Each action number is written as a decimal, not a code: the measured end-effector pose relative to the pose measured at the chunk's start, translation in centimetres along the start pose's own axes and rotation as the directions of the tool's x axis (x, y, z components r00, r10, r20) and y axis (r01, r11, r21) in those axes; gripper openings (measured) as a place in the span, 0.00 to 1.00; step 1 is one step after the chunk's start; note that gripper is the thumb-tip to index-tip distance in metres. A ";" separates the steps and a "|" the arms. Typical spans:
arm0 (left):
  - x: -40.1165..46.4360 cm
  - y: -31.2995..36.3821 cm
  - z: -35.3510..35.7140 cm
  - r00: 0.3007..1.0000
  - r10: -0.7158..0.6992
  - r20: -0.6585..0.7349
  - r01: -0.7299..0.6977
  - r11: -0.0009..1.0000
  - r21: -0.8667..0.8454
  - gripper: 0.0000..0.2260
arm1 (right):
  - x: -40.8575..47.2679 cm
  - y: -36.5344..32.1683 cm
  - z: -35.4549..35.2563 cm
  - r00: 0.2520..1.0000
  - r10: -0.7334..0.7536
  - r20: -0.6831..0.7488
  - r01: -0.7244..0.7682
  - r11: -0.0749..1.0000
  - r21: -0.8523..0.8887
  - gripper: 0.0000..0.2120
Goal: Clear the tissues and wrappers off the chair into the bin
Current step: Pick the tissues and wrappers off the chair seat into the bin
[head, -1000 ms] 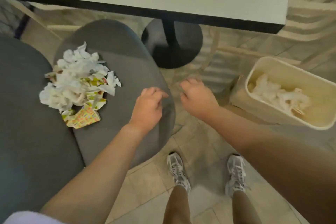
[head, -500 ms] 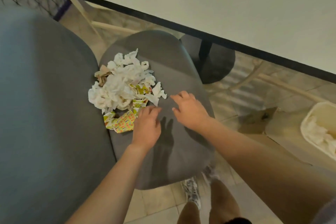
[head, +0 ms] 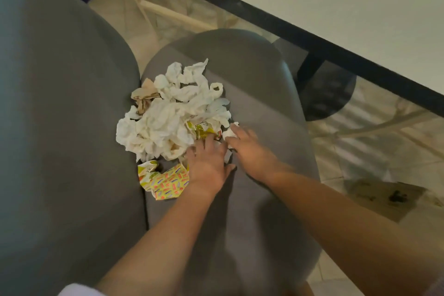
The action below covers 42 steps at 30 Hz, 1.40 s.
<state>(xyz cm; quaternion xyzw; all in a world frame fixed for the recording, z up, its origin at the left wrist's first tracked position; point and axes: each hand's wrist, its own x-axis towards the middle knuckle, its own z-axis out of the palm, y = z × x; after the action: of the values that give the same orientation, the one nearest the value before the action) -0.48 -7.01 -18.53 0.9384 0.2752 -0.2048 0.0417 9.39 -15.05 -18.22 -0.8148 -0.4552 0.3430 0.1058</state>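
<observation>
A heap of crumpled white tissues (head: 168, 118) with a brown one at its back left lies on the grey chair seat (head: 252, 94). Yellow patterned wrappers (head: 168, 182) lie at the heap's near edge. My left hand (head: 207, 163) rests flat on the heap's near right side, fingers spread over tissues and a wrapper. Beside it, my right hand (head: 249, 149) touches a small white tissue at its fingertips; whether it grips the tissue is unclear. The bin is out of view.
The chair's grey backrest (head: 60, 127) fills the left. A white table with a black edge (head: 336, 7) spans the upper right on a black pedestal base (head: 329, 94). A flat brown sheet (head: 384, 197) lies on the tiled floor at right.
Both hands have moved forward from the seat's front edge onto the heap. The view has swung left, so the bin has left the frame.
</observation>
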 end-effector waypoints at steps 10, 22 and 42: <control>0.5 -0.5 1.3 0.983 0.182 0.006 -0.180 0.978 -0.106 0.12 | 0.8 1.1 0.1 0.992 0.055 0.114 -0.058 0.998 0.016 0.15; -3.9 -0.7 -2.0 0.943 0.147 -0.300 -0.309 0.723 -0.618 0.09 | -4.3 -0.4 -1.2 0.984 0.165 0.068 -0.160 0.984 -0.081 0.15; -14.3 11.2 -4.5 0.745 0.562 -0.359 -0.666 0.608 -0.431 0.14 | -22.9 5.0 -0.2 0.892 0.283 -0.353 -0.253 0.959 0.129 0.12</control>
<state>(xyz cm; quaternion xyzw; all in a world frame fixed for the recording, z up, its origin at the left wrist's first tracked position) -3.80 -22.73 -8.98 0.9392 -0.0169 -0.0037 0.3429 4.80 -36.50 -9.88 -0.9147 -0.2965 0.2132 0.1733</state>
